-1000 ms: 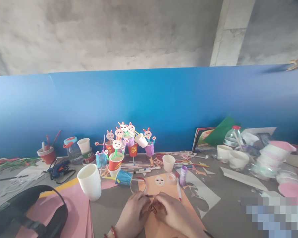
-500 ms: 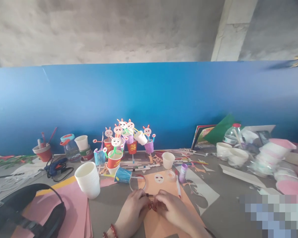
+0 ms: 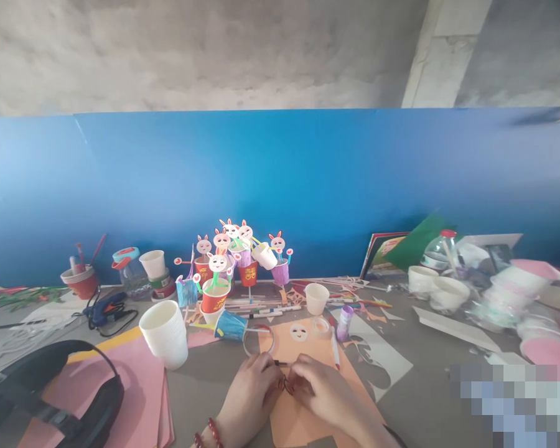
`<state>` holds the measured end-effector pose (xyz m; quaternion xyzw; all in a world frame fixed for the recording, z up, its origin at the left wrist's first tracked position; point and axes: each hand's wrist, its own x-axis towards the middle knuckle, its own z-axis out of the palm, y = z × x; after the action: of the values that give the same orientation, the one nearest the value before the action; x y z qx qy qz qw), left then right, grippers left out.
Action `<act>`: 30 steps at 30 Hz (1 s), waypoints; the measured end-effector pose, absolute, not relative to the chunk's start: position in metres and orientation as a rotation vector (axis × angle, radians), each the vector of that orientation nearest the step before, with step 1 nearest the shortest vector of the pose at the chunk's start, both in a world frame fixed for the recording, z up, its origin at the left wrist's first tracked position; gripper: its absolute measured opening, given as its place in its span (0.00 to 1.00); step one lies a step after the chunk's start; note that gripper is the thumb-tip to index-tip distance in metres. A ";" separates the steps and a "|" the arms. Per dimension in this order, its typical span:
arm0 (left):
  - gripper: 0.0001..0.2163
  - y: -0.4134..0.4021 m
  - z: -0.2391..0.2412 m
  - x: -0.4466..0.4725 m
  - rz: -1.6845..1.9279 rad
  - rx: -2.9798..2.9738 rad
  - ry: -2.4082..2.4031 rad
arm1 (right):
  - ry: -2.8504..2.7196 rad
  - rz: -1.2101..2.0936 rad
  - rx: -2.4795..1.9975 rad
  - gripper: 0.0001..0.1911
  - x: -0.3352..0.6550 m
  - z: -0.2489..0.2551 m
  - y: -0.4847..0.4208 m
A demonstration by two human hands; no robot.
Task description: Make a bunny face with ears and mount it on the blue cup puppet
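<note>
My left hand (image 3: 249,395) and my right hand (image 3: 324,393) meet at the bottom middle, over an orange paper sheet (image 3: 293,422). Between their fingertips they pinch a small red looped piece (image 3: 287,384), with a thin dark stick poking out to the left. A white round paper face (image 3: 298,332) lies on the sheet just beyond the hands. A blue cup (image 3: 231,327) lies on its side to the upper left, with a thin hoop beside it.
A stack of white cups (image 3: 165,333) stands left of the hands on pink paper (image 3: 135,398). Bunny-faced decorated cups (image 3: 236,261) cluster at the blue wall. A glue stick (image 3: 344,323), a marker, a glue gun (image 3: 106,311), black headphones (image 3: 51,398) and bowls (image 3: 443,295) surround.
The view has tilted slightly, so everything sits a little lower and left. Both hands stay together on the small red piece with only slight finger movement.
</note>
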<state>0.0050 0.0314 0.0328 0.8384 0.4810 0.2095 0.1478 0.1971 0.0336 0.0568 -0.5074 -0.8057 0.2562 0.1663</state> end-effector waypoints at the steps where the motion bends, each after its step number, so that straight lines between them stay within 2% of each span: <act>1: 0.08 0.031 0.032 0.005 0.615 2.406 1.387 | -2.289 0.725 -1.452 0.08 0.197 0.057 0.034; 9: 0.08 0.032 0.031 0.007 0.592 2.456 1.398 | -2.324 0.689 -1.425 0.11 0.198 0.053 0.034; 16: 0.05 0.030 0.027 0.006 0.618 2.395 1.396 | -2.203 0.754 -1.435 0.07 0.199 0.048 0.035; 22: 0.05 0.030 0.026 0.007 0.649 2.368 1.392 | -2.185 0.786 -1.418 0.11 0.201 0.046 0.038; 27: 0.06 0.033 0.016 0.007 0.772 2.314 1.360 | -2.168 0.848 -1.471 0.12 0.199 0.053 0.036; 30: 0.08 0.036 0.009 0.006 0.877 2.301 1.345 | -2.089 0.868 -1.555 0.09 0.196 0.065 0.031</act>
<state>0.0061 0.0362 0.0091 0.8086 0.4725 0.3083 0.1672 0.1964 0.0306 0.0654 -0.5555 -0.7460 0.3100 0.1969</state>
